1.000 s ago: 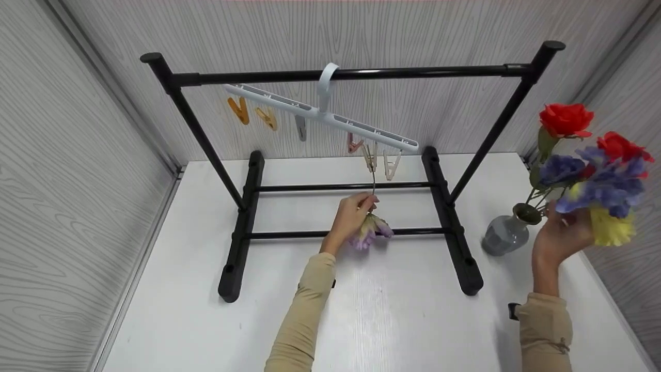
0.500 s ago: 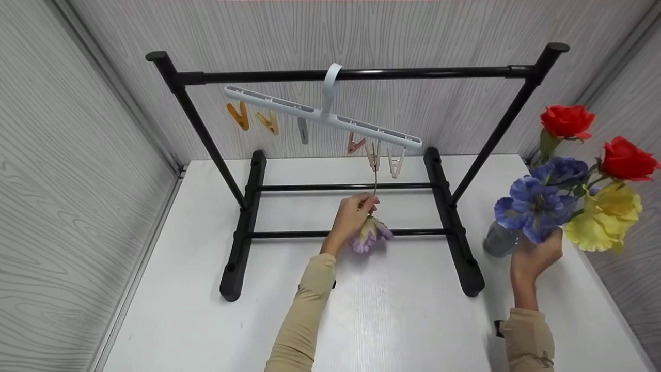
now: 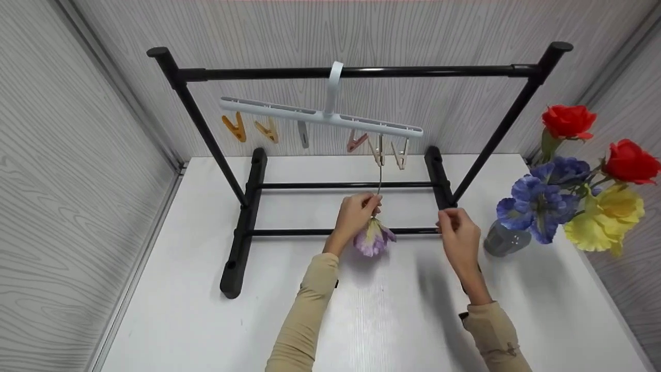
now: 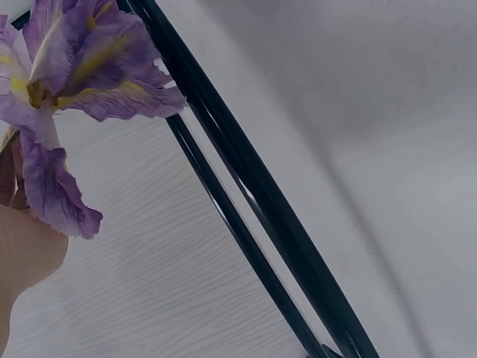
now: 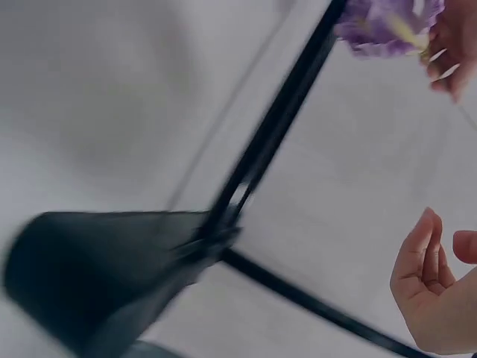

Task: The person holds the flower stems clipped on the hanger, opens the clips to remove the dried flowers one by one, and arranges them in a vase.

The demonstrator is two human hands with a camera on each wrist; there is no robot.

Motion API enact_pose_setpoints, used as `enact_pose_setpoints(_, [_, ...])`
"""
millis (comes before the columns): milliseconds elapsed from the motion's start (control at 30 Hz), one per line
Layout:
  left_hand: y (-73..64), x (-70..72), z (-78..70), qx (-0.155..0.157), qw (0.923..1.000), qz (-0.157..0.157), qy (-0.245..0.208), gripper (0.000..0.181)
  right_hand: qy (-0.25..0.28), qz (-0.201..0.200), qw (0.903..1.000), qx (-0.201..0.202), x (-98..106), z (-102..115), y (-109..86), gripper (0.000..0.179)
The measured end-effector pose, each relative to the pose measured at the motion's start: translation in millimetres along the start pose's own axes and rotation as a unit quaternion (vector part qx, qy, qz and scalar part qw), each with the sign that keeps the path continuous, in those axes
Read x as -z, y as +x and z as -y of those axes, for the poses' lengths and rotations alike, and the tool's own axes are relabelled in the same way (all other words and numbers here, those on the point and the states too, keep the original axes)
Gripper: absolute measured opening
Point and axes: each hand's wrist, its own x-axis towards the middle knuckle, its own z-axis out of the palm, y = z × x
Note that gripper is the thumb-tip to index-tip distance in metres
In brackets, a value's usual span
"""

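Note:
My left hand (image 3: 355, 217) pinches the thin stem (image 3: 380, 178) of a purple iris (image 3: 374, 239), whose bloom points down. The stem rises to a beige clothespin (image 3: 381, 155) near the right end of the pale blue hanger (image 3: 289, 110), overlapping it in the head view. In the left wrist view the iris petals (image 4: 112, 67) spread above the hand, hiding most of its fingers. My right hand (image 3: 461, 240) is in the air over the rack's right foot, holding nothing, fingers loosely bent and thumb apart in the right wrist view.
The hanger hooks over the top bar (image 3: 434, 72) of a black rack, with several clothespins along it. At the right, a grey glass vase (image 3: 503, 240) holds red roses (image 3: 569, 122), blue irises (image 3: 539, 204) and a yellow flower (image 3: 604, 217). Two lower bars cross the rack's base.
My right hand has left the vase flowers and moved left toward the rack. The hanger has swung closer to level, its right end rising. My left hand keeps its hold on the stem.

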Motion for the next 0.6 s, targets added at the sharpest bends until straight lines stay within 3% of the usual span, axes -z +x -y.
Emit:
enact_pose_setpoints(133, [-2.2,2.4,0.0,0.005,1.0,0.0,-0.007,0.035,-0.001,0.011,0.9966,0.082,-24.1,29.3,18.1,0.01])
enact_pose_setpoints(267, [-4.3,3.8,-0.3,0.007,0.9999,0.0,-0.013,0.034,-0.022,0.039,0.9916,0.121,-48.9,59.0,38.0,0.013])
enact_pose_setpoints(433, [-8.4,4.6,-1.4,-0.013,0.9999,0.008,-0.007,0.034,-0.05,0.101,0.9847,0.133,-79.9,92.1,56.1,0.028])
enact_pose_setpoints(600, [-14.3,6.3,-8.1,-0.037,0.9991,0.021,-0.004,0.032,-0.099,0.089,0.9849,0.111,-100.3,110.4,69.0,0.041])
